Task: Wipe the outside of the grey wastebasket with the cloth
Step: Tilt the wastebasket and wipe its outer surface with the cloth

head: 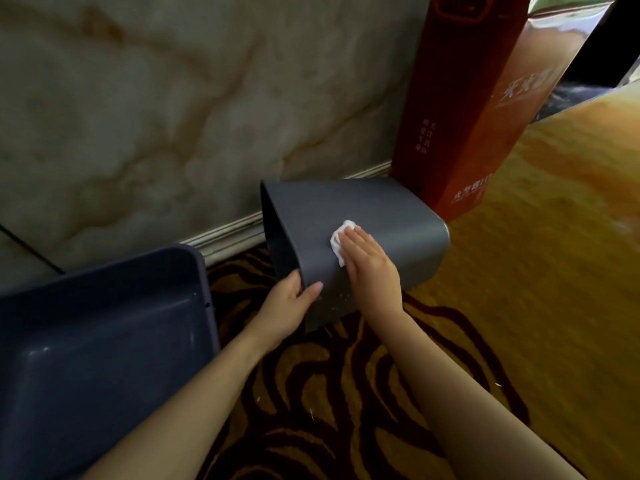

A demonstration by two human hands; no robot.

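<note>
Our left hand (289, 303) grips the wastebasket (363, 216) rim — our flat right hand (367, 261) presses the cloth (337, 237) mid-wipe; other sides look left.

One grey wastebasket (353, 220), one white cloth (341, 239), two bare hands: left hand (289, 306), right hand (370, 265). One blue-grey tub (104, 306). One tall red box (474, 109).

Two bare forearms, no sleeves visible up to the frame edge. Left hand (289, 308) and right hand (369, 263) both ungloved. No rings, watch or bracelet showing on wrists or fingers. Fingernails short, unpainted where visible.
</note>
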